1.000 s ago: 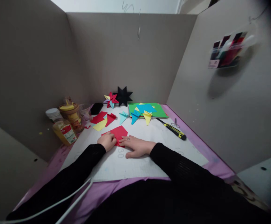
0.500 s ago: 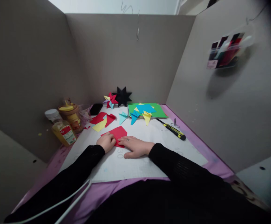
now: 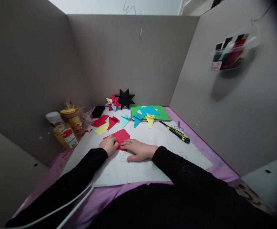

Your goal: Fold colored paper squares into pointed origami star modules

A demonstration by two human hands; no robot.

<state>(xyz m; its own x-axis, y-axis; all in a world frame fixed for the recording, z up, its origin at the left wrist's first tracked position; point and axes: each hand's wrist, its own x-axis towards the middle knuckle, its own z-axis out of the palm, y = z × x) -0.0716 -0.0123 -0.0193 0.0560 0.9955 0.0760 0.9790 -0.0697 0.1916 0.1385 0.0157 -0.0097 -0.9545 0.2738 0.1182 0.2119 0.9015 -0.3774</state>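
Note:
A sheet of red paper (image 3: 121, 135) lies on the white board (image 3: 138, 171), folded along its near side. My left hand (image 3: 109, 145) rests on its left part with the fingers curled in, closed on the paper's edge. Stretched out flat, my right hand (image 3: 139, 149) touches the lower right of the sheet with its fingertips, thumb apart. The two hands almost meet, and they cover the near edge of the paper. Just beyond are folded paper pieces in light blue (image 3: 125, 120), blue (image 3: 138, 120) and yellow (image 3: 150, 120).
Red and yellow scraps (image 3: 102, 128) lie left, near a glue bottle (image 3: 65, 135), a jar (image 3: 74, 119) and a plastic cup (image 3: 87, 115). Behind are a phone (image 3: 98, 111), paper stars (image 3: 125, 98) and green sheets (image 3: 164, 113). A utility knife (image 3: 176, 132) and scissors (image 3: 179, 126) lie right.

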